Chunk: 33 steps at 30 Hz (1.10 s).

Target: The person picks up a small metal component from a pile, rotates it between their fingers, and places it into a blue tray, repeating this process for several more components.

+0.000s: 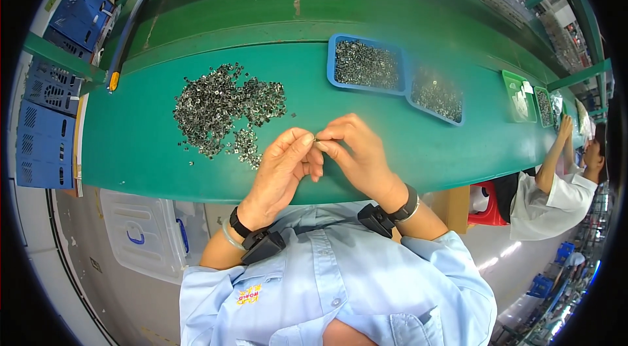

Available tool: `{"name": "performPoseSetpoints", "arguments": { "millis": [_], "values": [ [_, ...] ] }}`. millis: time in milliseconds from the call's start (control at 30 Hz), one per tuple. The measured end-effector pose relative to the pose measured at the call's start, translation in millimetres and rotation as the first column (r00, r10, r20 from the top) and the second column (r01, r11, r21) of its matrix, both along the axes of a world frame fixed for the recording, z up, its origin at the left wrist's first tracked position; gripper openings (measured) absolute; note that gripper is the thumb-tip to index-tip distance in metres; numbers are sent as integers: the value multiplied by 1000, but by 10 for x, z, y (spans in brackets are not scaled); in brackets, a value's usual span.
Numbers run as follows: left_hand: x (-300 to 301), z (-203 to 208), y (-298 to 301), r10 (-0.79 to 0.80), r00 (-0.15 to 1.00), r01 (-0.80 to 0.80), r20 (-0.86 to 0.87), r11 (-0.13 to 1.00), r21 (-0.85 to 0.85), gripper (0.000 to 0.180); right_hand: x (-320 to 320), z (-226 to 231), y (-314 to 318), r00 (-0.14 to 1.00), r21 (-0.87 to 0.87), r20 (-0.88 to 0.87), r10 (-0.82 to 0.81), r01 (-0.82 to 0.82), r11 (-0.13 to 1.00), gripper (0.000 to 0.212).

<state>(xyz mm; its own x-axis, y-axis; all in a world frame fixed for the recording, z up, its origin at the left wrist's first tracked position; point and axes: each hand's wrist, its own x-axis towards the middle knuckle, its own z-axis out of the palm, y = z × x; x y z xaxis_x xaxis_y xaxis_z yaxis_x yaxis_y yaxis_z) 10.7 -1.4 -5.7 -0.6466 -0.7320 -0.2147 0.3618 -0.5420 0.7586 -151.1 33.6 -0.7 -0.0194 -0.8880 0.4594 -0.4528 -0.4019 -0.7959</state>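
Observation:
My left hand [285, 164] and my right hand [357, 150] meet above the green table, with thumbs and forefingers pinched together. Between the fingertips sits a small dark metal part [316, 140], mostly hidden by them. To the left of my hands lies a loose pile of small black and silver metal parts [212, 107], with a smaller cluster [246, 143] close to my left hand. One stray dark part [294, 115] rests just beyond my left fingers. Beyond my right hand stand two blue trays [332, 74] holding many similar small parts.
A green tray [509, 92] with white items stands farther right, beside a co-worker [556, 189] in a light shirt. Blue crates [46, 143] are stacked at the left. A green conveyor belt [248, 2] runs along the far side. Below the table sits a clear storage box [140, 231].

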Motion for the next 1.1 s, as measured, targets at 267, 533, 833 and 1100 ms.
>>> {"name": "performPoseSetpoints", "arguments": {
  "millis": [267,533,833,1100],
  "values": [
    [-20,27,31,-34,999,35,-32,998,44,22,6,-19,22,1000,-27,1,-19,19,999,15],
    [13,23,51,19,997,-16,81,999,-30,21,-62,28,31,970,-38,-242,1,-11,999,18],
    [7,66,55,39,999,-40,22,999,16,19,-51,18,47,968,-88,-248,-29,8,996,20],
    [-11,50,69,43,999,-44,22,998,48,16,-30,-3,56,973,-153,-222,-71,37,987,14]
  ]
}}
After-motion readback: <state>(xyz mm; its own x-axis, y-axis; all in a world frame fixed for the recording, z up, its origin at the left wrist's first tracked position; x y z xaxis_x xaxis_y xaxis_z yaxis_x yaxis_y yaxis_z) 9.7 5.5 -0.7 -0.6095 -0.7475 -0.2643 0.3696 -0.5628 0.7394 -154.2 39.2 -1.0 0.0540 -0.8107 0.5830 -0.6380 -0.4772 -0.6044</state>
